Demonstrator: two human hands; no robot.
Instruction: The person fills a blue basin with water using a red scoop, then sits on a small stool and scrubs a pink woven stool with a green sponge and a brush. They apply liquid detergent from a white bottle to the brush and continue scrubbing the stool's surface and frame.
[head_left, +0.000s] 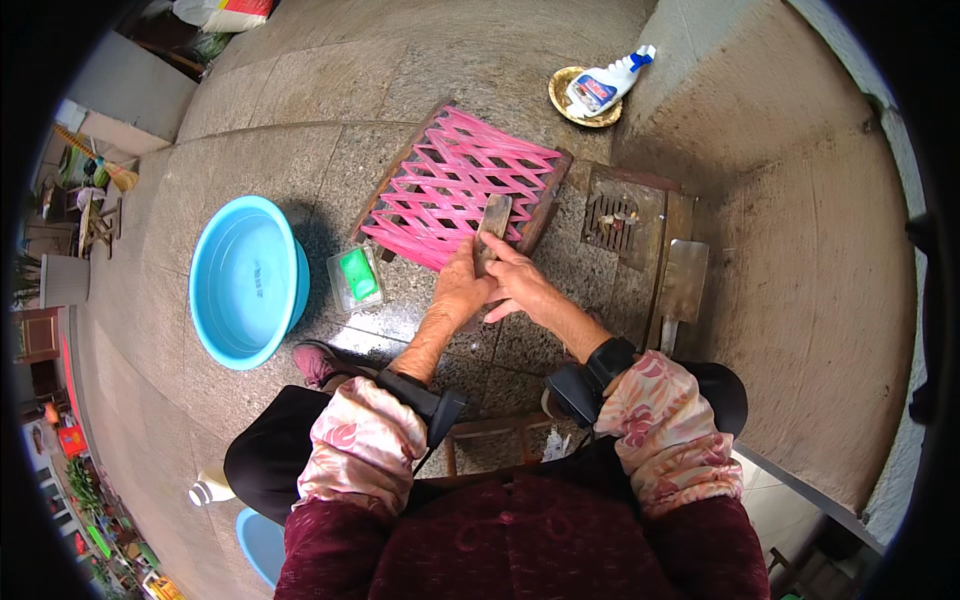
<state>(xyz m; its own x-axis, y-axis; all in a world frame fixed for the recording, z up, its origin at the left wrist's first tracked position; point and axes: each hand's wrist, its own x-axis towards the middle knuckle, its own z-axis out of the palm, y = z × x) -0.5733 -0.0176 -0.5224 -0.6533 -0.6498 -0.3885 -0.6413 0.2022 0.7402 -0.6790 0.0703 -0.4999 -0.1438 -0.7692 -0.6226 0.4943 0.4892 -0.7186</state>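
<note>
A flat, worn grey-brown strip (496, 216), its material unclear, is held between my two hands. My left hand (459, 285) grips its near end from the left, with fingers along the edge. From the right, my right hand (520, 283) lays fingers on the strip, while its lower fingers spread near the left palm. Part of the near end is hidden by the hands. The far end lies over a low stool (551, 196) with a dark frame and a criss-cross seat of pink straps (457, 176).
Left of the stool are a blue plastic basin (251, 281) and a clear box with green soap (358, 274). A spray bottle (600, 86) rests in a round dish (559, 86) by the wall. To the right are a floor drain grate (611, 221) and a broad-bladed metal tool (684, 281).
</note>
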